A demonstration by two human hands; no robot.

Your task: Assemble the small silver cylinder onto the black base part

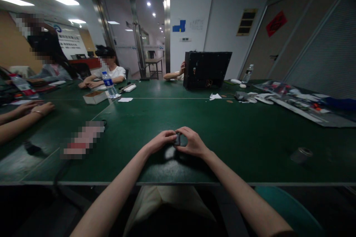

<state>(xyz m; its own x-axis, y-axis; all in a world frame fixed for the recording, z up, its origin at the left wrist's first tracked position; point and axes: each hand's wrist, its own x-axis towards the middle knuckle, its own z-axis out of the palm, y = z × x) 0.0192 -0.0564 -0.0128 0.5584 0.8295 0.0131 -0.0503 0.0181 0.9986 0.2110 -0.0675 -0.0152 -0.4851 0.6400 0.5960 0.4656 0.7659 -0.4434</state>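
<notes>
Just above the green table (133,118), in front of me, both my hands meet at a small dark grey block-like piece (177,140). My left hand (161,141) pinches its left side, thumb and fingers pressed together. My right hand (193,142) curves round it from the right, with the thumb below and the index finger above, leaving a gap inside the curl. The piece is too small and dim for me to name its kind. Part of it is hidden behind the fingertips.
A grey metal cylinder (302,154) stands to the right. Leftward lie a blurred-out pink object (85,139) and a dark item (32,148). Further back are a white box (96,97), water bottle (109,85) and black case (207,70). Co-workers' hands (41,109) rest at left.
</notes>
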